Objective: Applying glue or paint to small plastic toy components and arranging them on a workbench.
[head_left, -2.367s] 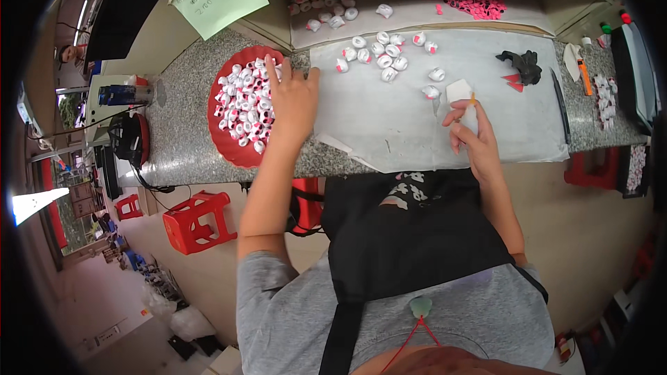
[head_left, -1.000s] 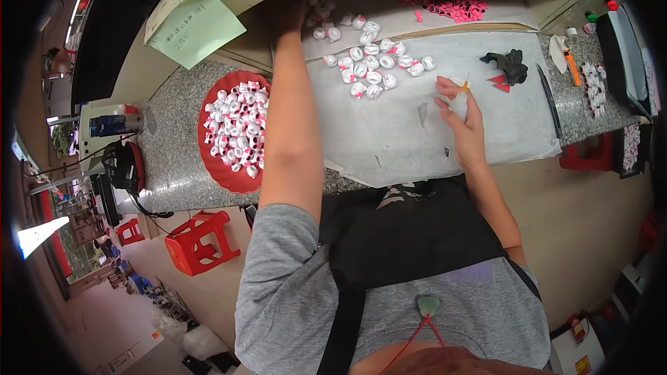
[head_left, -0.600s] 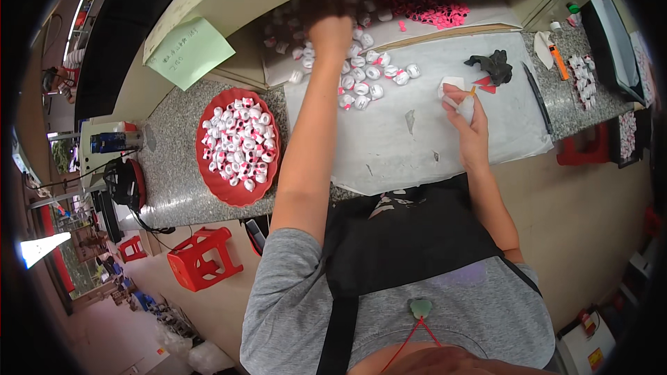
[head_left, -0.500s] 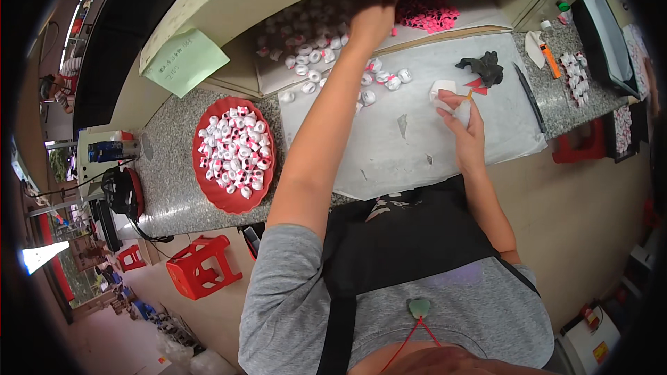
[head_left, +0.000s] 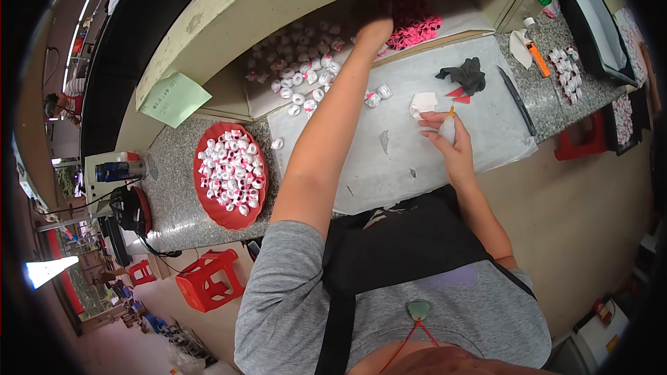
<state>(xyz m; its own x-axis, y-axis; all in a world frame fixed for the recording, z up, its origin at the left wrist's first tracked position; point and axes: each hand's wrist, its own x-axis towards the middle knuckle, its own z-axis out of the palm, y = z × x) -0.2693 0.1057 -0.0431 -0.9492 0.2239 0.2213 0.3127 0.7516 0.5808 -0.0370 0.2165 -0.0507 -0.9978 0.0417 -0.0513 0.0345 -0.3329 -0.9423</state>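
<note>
- Pink pieces (head_left: 410, 19) lie in a loose heap at the far edge of the table (head_left: 174, 194), on the pale sheet under the raised ledge; they are small, bright pink with darker spots, too small to tell their exact shape.
- Left hand (head_left: 374, 30) is stretched far forward, its fingers at the near edge of that heap; whether they have closed on a piece cannot be told (the fingertips sit in shadow).
- Right hand (head_left: 445, 135) is closed around a small white bottle (head_left: 447, 130) with an orange tip, held upright over the grey work mat (head_left: 417, 167), just beside a white piece (head_left: 422, 103).
- White-and-red round pieces (head_left: 299, 76) are scattered left of the left forearm, and more of them fill the red tray (head_left: 208, 203) near the table's front edge.
- A black scrap (head_left: 464, 74) with red bits beside it lies on the mat beyond the right hand.
- Half a second earlier the left hand was already near the pink heap; now it reaches a little further in. A full second earlier it was over the white pieces, and before that on the red tray.
- The right hand has kept its grip and place on the mat throughout.
</note>
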